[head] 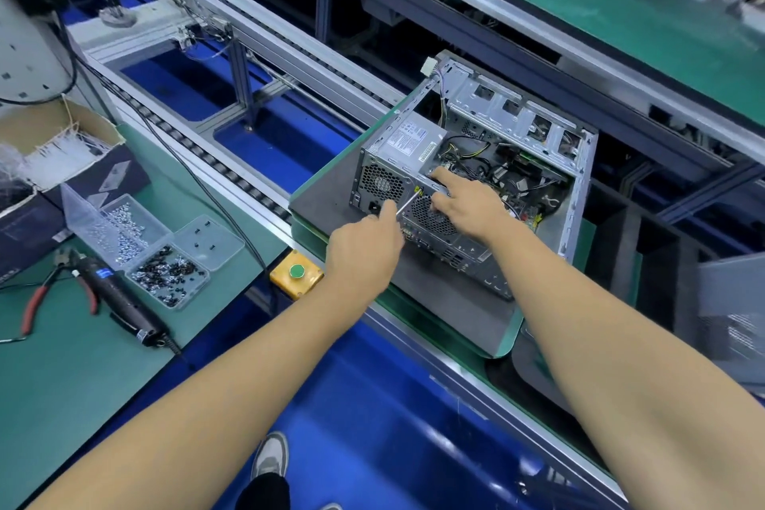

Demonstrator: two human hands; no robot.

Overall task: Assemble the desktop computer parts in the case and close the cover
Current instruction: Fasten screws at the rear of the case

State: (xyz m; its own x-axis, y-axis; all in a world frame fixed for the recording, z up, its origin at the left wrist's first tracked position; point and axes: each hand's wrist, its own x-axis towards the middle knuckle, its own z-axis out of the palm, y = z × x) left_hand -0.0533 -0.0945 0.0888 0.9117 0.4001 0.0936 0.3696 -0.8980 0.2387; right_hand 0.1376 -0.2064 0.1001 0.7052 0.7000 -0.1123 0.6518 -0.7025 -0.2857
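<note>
Head view: the left hand [364, 244] grips a screwdriver [407, 205] against the computer case's [579, 195] rear; the right hand [467, 207] rests, fingers spread, on its edge.

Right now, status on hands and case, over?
Left hand grips screwdriver, tip at case rear panel. Right hand rests on rear top edge, steadying. Cover off, nothing blocking.

open grey computer case [476, 161] on side atop dark mat, cover off, power supply [414, 143] fitted.
</note>
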